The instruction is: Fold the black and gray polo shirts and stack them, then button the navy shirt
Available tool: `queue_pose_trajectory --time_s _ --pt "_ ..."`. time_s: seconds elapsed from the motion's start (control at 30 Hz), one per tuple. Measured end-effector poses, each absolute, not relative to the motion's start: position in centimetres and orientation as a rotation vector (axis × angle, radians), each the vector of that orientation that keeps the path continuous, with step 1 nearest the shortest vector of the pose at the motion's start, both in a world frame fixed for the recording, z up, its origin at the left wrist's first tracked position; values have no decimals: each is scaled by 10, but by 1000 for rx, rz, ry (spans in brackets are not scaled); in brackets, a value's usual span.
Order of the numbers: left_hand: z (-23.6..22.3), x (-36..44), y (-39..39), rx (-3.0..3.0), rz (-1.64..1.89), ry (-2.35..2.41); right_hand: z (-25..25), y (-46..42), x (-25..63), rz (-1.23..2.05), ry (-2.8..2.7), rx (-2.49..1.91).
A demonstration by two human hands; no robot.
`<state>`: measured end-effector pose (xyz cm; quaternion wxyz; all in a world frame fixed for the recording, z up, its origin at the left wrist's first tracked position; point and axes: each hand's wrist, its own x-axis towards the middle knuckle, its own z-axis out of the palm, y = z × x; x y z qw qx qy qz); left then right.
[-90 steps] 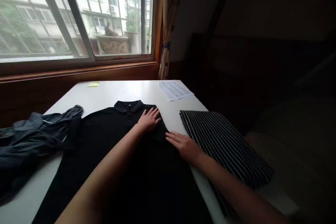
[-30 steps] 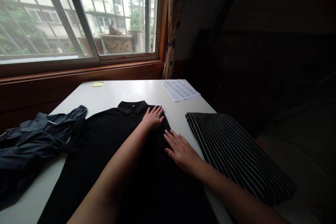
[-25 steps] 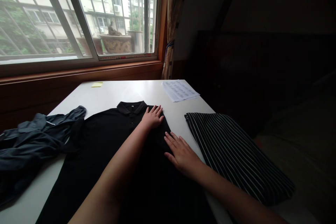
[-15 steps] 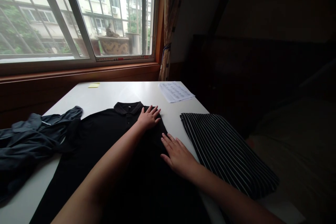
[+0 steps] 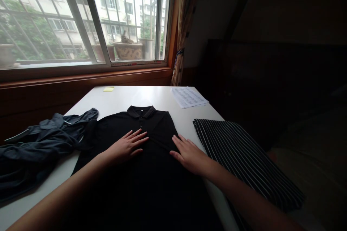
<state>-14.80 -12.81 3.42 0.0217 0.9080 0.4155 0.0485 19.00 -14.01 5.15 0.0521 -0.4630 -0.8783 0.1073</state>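
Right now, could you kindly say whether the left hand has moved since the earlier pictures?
Yes: against the printed sheets, the left hand has moved leftward and nearer the wearer.

Blk shirt [image 5: 154,177] btm off-frame

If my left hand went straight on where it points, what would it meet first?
Beyond the black shirt beneath it, your left hand would probably meet the papers, though depth is unclear.

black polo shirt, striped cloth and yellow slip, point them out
Black polo shirt [image 5: 159,171]: head view, middle of the front.
Striped cloth [image 5: 244,157]: head view, middle of its top face.
Yellow slip [image 5: 108,89]: head view, its centre.
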Motion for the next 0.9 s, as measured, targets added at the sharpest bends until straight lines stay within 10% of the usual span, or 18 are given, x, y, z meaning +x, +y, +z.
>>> queue_pose_trajectory --time_s 0.9 --pt "3 -232 -147 2490 151 2101 -1 -36 68 176 -2212 -1809"
